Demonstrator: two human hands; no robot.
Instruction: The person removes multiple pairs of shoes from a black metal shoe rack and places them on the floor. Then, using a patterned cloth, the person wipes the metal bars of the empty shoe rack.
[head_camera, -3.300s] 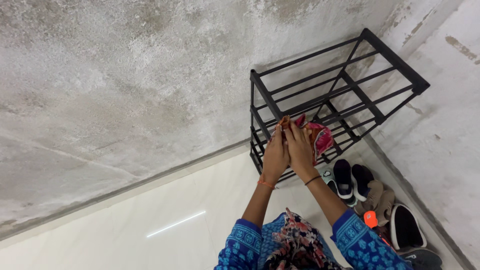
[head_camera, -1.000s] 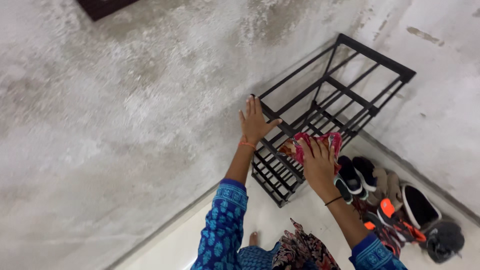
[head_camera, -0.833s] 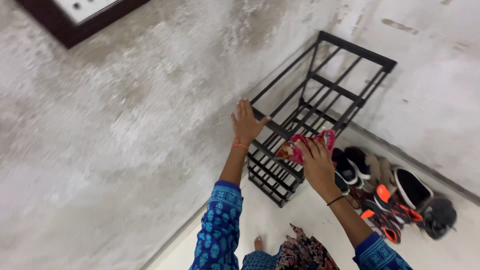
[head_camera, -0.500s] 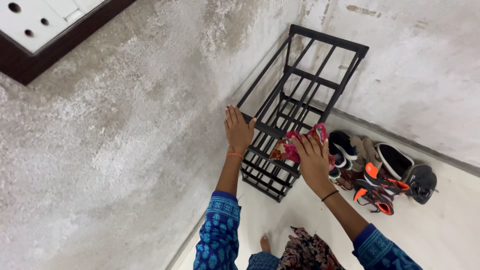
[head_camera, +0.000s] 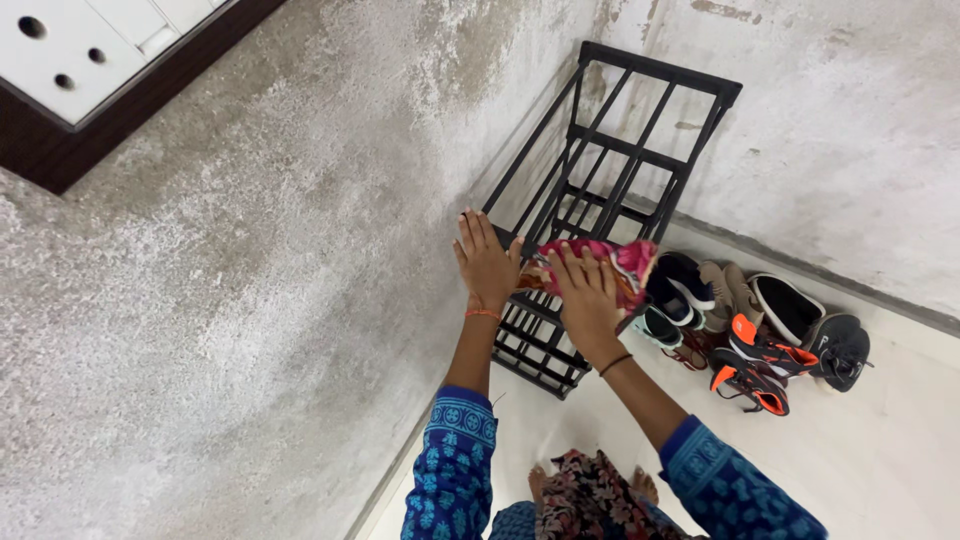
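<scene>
Head view, looking down into a room corner. Black metal bar rack stands against the rough grey plaster wall, open frame, several tiers of thin bars. Left hand lies flat on the near top corner of the rack beside the wall, fingers straight and slightly spread, gripping nothing; thin orange band at the wrist. Right hand presses down on a crumpled pink-and-red patterned cloth, fingers splayed over the top of it, palm down rather than curled around it; cloth sits on the rack's top front bar, just beside the left hand, its far edge bunched and sticking out past the fingertips. Thin black band on the right wrist. Both sleeves blue with a lighter print. To the right of the rack, a jumble of shoes on the pale tiled floor: dark sneakers with white soles touching the rack's base, tan slip-ons behind them, an orange-and-black sports shoe nearer, a dark grey shoe at the far end. White switch plate in a dark brown frame on the wall, upper left.
</scene>
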